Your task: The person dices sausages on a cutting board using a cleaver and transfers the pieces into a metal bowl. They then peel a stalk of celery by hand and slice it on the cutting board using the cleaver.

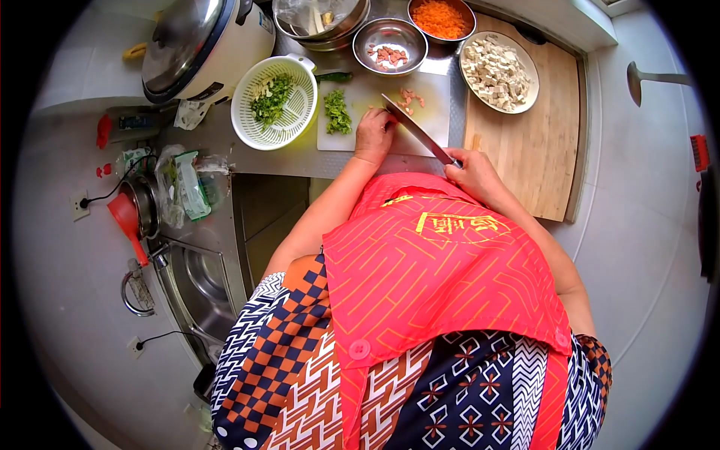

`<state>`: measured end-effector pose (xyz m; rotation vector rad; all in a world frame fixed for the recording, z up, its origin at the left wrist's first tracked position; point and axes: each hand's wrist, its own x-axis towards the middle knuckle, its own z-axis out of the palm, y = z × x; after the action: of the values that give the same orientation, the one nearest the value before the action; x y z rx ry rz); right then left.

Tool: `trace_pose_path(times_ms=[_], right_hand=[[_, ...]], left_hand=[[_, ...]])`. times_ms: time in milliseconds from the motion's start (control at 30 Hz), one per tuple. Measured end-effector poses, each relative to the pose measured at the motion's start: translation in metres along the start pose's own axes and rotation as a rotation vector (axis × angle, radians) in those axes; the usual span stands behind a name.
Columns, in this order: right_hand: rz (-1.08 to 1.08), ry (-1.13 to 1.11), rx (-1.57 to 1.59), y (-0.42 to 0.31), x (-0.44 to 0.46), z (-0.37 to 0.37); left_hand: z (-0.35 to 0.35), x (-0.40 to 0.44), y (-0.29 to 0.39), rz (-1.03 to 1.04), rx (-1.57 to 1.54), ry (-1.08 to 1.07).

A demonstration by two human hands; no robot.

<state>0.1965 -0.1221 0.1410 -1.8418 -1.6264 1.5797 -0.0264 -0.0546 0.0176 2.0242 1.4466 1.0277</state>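
Head view: my right hand (472, 174) grips one knife (421, 135) over the near side of one white board (439, 88), probably angled for control. Two chopped piles, green (337, 112) left, pink (410, 100) far, seem separated to avoid mixing. My left hand (373, 136) curls narrowly beside the blade; I cannot tell what it holds.

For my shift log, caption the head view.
Right hand holds a knife over a white cutting board, left hand by the blade, chopped greens alongside.

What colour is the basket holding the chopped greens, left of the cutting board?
The basket is white; it shows in the head view.
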Motion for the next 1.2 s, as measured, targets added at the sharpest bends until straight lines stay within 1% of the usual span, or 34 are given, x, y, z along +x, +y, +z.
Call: trace_pose_path(times_ms=[133,233,333,500,633,733,900,1100,1200], right_hand=[[-0.047,-0.016,-0.035,0.007,0.011,0.009],[-0.133,-0.006,-0.135,0.017,0.02,0.011],[-0.153,0.019,-0.159,0.023,0.021,0.012],[-0.141,0.02,-0.184,0.02,0.021,0.011],[-0.153,0.01,-0.174,0.02,0.023,0.009],[-0.098,-0.002,-0.153,0.008,0.014,0.003],[-0.095,-0.009,-0.138,0.002,0.003,-0.003],[-0.089,-0.015,-0.136,-0.003,-0.001,-0.005],[-0.092,-0.023,-0.134,0.005,0.01,0.001]], left_hand=[[0.0,-0.002,-0.002,0.002,0.001,0.002],[-0.002,-0.001,-0.002,-0.005,-0.024,0.009],[-0.002,-0.004,-0.002,-0.008,-0.052,0.017],[-0.004,-0.006,0.0,-0.009,0.0,0.026],[-0.002,-0.005,0.003,-0.013,-0.016,0.017],[-0.002,-0.005,0.001,-0.012,-0.01,0.006],[-0.001,-0.005,0.002,-0.03,-0.014,0.008],[-0.001,-0.005,0.001,0.008,-0.001,0.021],[-0.001,-0.007,-0.001,-0.046,0.001,-0.023]])
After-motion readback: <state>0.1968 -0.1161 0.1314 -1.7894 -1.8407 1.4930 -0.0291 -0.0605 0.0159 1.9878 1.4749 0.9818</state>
